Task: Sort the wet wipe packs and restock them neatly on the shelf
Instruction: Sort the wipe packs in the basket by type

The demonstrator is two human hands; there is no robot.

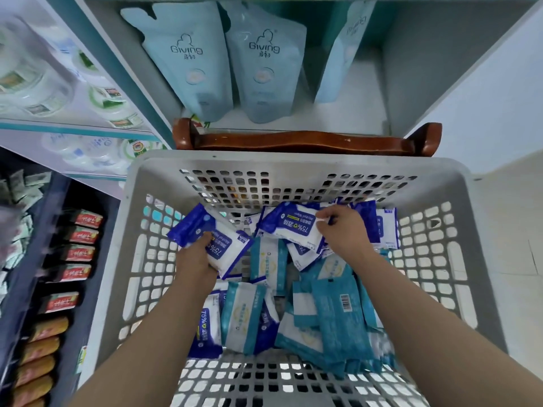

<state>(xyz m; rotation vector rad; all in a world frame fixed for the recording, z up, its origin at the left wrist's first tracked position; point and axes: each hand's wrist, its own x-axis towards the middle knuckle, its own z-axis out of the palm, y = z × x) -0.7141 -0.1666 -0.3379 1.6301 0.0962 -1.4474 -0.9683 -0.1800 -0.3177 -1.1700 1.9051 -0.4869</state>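
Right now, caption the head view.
Left hand grips one navy wipe pack, right hand a second navy wipe pack, inside grey plastic basket.

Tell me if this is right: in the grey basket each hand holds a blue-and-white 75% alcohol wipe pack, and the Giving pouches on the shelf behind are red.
The head view shows the Giving pouches are pale blue, not red. Otherwise right: in the grey basket, the left hand grips one 75% alcohol wipe pack and the right hand pinches another 75% pack.
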